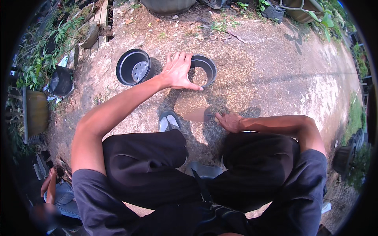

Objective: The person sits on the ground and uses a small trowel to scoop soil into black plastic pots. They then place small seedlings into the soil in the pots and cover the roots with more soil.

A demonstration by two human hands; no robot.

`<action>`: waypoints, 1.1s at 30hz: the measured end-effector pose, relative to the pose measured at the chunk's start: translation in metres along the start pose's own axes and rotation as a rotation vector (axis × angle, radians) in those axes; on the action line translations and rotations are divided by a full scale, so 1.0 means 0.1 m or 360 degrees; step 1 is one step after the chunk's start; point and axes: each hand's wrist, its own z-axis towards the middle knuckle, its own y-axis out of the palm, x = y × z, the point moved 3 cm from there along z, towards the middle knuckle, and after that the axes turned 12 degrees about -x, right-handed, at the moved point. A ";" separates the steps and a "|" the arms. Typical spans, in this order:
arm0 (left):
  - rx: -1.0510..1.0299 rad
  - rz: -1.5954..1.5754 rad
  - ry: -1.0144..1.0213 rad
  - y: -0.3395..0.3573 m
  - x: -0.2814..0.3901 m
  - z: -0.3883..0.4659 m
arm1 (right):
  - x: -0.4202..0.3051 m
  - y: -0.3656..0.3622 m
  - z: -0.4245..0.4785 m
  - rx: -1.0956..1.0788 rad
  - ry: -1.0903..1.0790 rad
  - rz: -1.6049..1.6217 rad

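My left hand (pixel 178 70) is spread across the left side of a black plastic plant pot (pixel 211 69), fingers toward its far rim and thumb at the near rim. Pale brown material shows inside this pot. Just left of it a second black plastic pot (pixel 119 69) leans with its mouth toward me, showing drainage holes in its bare bottom. In my right hand (pixel 231 121) is the handle of a trowel. Its brown blade (pixel 196 115), somewhat blurred, points left, low over the scattered husks (pixel 236 70) on the ground.
A large planter (pixel 168 6) stands at the far edge, another (pixel 37 112) at the left. Leafy plants and a black plastic bag (pixel 60 81) line the left side. Behind me at lower left sits another person (pixel 60 194). My shoe (pixel 169 119) is near the trowel.
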 end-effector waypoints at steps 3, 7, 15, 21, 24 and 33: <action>-0.0012 0.0007 0.0005 0.01 0.04 0.05 | -0.02 -0.10 -0.04 0.0015 0.0114 0.0126; -0.0131 -0.0015 -0.0045 -0.11 0.10 0.07 | 0.05 -0.20 -0.14 0.0156 0.0199 0.0257; 0.0019 0.0038 -0.0004 -0.09 0.10 0.11 | 0.54 -0.38 -0.30 0.0316 0.0486 0.0051; -0.0175 0.0018 -0.0036 -0.16 0.16 0.08 | 0.65 -0.36 -0.69 0.0518 0.0511 0.0075; -0.0175 0.0026 -0.0023 -0.16 0.18 0.10 | 0.53 -0.17 -0.72 0.0616 0.0430 0.0167; -0.0162 0.0034 0.0052 -0.23 0.31 0.21 | -0.12 0.07 -0.14 0.0076 -0.0088 -0.0233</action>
